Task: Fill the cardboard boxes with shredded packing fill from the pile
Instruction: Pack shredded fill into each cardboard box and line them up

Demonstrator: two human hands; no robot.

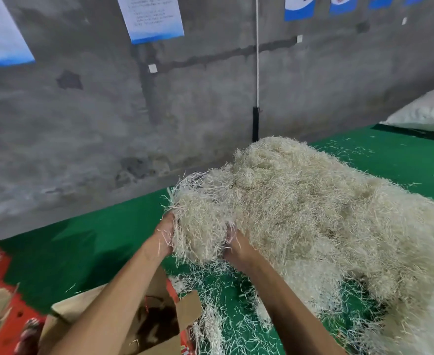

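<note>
Both forearms are bare up to the lower edge of the view, no sleeve, watch or glove is seen on them, and the left hand (163,235) and right hand (236,245) are bare too

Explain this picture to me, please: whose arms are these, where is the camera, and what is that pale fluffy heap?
No machine here: a person wears a camera on the head, so you look down along their own bare arms. The left hand and right hand each grip a side of a clump of pale straw-like shredded packing fill, lifted from the big pile of the same fill lying on the green table cover. Below the arms stands an open brown cardboard box, flaps up. Loose strands are scattered on the green cover.
</note>
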